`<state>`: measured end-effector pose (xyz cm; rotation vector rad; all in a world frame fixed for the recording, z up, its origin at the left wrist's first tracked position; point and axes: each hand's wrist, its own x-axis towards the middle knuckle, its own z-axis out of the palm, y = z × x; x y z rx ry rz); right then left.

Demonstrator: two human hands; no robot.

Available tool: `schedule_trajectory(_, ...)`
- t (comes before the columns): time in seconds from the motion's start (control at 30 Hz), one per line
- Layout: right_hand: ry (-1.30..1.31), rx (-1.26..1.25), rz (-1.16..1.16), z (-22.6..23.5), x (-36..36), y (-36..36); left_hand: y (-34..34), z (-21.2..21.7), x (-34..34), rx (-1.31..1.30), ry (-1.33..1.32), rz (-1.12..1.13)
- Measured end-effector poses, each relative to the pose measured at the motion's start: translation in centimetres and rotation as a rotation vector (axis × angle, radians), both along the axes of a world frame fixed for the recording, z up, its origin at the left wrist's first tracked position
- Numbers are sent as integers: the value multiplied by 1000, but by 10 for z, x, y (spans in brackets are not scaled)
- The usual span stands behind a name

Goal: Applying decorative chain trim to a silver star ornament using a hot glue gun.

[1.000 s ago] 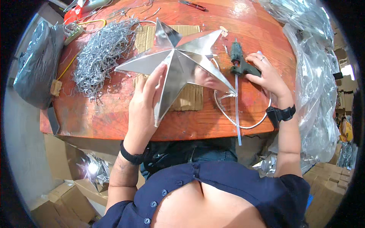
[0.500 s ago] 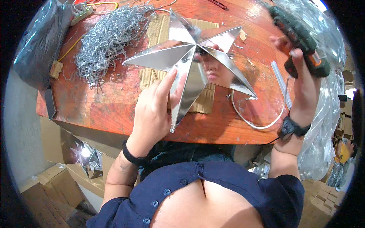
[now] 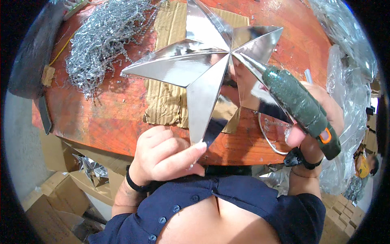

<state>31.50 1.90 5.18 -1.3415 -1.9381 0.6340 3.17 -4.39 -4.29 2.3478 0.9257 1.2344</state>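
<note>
Star: a mirrored five-pointed star point(image 3: 203, 69) is being held tilted above the red-brown table point(image 3: 101, 126), over a sheet of crumpled cardboard point(image 3: 162, 101); its ridges are meeting at a hub near the upper middle of the view.
Star, long axis: the lowest point is running down from the hub toward the person's chest, its tip ending at the left hand.
Left hand: the left hand point(image 3: 162, 158) is being kept at that lower tip, thumb and forefinger pressed together on the tip, the other fingers curled under.
Glue gun: a dark green glue gun point(image 3: 300, 110) with an orange trigger is being gripped in the right hand point(image 3: 317, 122), fingers wrapped tight around the body.
Nozzle to star: the metal nozzle is being aimed up and to the left, along the ridge between the right-hand points; its end is lying just beside the hub. Contact cannot be told.
Nearer hand: the right hand is nearer the hub; the left is at the far end of the lower point.
In the way: nothing is being seen between nozzle and hub; the reflection on the star is blurring the seam.
Surroundings: a heap of silver bead chain point(image 3: 105, 40) is lying well apart at the upper left; clear plastic wrapping point(image 3: 349, 81) is bunched at the right; a wire loop point(image 3: 268, 138) is resting under the gun; cardboard boxes point(image 3: 44, 199) are standing below the table edge.
</note>
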Motion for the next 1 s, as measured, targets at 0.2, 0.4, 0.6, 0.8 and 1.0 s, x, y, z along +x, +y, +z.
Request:
schedule_trajectory(0.2, 55, 219, 184, -8, -1, 8, -3, 2, -2, 24, -63, -3)
schedule_trajectory(0.4, -124, 180, 78, -13, 6, 2, -3, -1, -3, 3, -83, -6)
schedule_trajectory(0.6, -191, 170, 132, -9, 18, 5, -3, -1, -3, -13, -95, -12)
schedule_trajectory(0.8, -203, 90, -26, -5, 1, -4, -1, -1, -3, -25, -86, -2)
schedule_trajectory(1.0, -176, 121, 58, -5, 1, 0, -1, -1, -2, -31, -87, -5)
